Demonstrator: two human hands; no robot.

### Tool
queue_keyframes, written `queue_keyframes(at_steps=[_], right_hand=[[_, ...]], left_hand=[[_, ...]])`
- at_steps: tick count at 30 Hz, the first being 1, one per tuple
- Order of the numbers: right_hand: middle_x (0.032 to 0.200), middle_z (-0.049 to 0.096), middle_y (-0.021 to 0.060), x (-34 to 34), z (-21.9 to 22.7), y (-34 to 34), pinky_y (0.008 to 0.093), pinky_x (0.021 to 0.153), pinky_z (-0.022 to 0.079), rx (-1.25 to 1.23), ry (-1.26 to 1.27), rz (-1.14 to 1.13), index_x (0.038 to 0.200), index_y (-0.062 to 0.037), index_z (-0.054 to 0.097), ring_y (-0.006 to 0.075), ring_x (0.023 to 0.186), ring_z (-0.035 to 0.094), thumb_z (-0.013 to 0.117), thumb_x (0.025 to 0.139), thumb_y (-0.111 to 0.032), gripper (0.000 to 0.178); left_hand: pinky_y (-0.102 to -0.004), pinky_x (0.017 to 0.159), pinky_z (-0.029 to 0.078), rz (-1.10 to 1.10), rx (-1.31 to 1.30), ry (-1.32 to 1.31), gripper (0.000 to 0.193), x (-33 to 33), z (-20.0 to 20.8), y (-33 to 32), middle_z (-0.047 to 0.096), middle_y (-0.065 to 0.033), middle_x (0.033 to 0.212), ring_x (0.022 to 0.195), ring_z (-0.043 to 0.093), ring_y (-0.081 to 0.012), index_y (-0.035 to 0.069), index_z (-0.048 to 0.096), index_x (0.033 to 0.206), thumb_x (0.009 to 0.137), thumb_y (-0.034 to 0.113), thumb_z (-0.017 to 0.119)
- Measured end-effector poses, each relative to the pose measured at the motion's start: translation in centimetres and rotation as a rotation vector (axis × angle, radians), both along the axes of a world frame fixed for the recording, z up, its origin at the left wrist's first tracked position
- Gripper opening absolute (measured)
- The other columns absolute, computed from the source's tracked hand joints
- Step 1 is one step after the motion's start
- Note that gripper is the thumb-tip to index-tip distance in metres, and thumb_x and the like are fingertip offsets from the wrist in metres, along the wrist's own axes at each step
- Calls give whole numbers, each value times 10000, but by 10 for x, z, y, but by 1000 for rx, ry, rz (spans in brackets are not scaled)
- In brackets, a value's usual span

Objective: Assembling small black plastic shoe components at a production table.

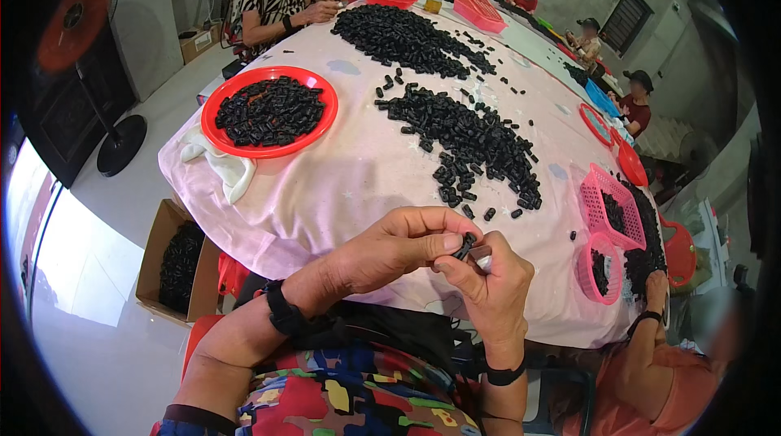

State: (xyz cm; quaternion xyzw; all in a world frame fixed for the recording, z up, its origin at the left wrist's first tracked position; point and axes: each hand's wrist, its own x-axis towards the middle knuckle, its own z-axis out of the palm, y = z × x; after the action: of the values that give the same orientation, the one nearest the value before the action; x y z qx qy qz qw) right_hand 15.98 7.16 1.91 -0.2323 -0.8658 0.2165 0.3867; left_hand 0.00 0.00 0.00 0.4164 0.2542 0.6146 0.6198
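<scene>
So the left hand [404,242] has a small black piece [466,246] pinched up over the near side of the cloth-covered desk [350,188], and the right hand [499,289] is closed in on it too, also gripping something pale [484,263], too small to make out. Past them there's a loose heap of black cylindrical pieces [468,135], with a round red tray [331,115] of black bits off left. Further back: a bigger black heap [403,36], then a pinkish-red basket [478,11] beside a yellow jar [434,4].

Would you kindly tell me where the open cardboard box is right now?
The box is at the lower left of the head view, beside the table, lower in the picture than the large red tray and left of the left hand.
</scene>
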Motion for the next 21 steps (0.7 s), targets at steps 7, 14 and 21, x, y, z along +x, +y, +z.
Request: queue_keyframes(at_steps=[7, 14, 21], right_hand=[[562, 570, 84, 1, 0, 1, 268, 449, 446, 7, -3, -3, 732, -14, 550, 180, 487, 587, 772, 730, -453, 492], [564, 571, 91, 0, 2, -1, 287, 453, 448, 1, -44, -12, 721, -9, 561, 201, 484, 587, 772, 730, -447, 486], [575, 579, 96, 2, 2, 1, 294, 456, 451, -18, -67, 3, 729, -8, 567, 211, 498, 601, 762, 738, -456, 488]], left_hand=[[-251, 884, 428, -7, 6, 1, 282, 2, 0, 1, 608, -41, 1045, 978, 551, -96, -2, 580, 1149, 951, 198, 554], [-253, 893, 429, -10, 11, -13, 274, 1, -2, 2, 614, -46, 1043, 982, 557, -96, -3, 584, 1144, 950, 187, 556], [-254, 907, 425, 13, 36, 50, 268, -1, 0, 1, 628, -51, 1055, 989, 565, -101, -7, 591, 1139, 944, 175, 559]])
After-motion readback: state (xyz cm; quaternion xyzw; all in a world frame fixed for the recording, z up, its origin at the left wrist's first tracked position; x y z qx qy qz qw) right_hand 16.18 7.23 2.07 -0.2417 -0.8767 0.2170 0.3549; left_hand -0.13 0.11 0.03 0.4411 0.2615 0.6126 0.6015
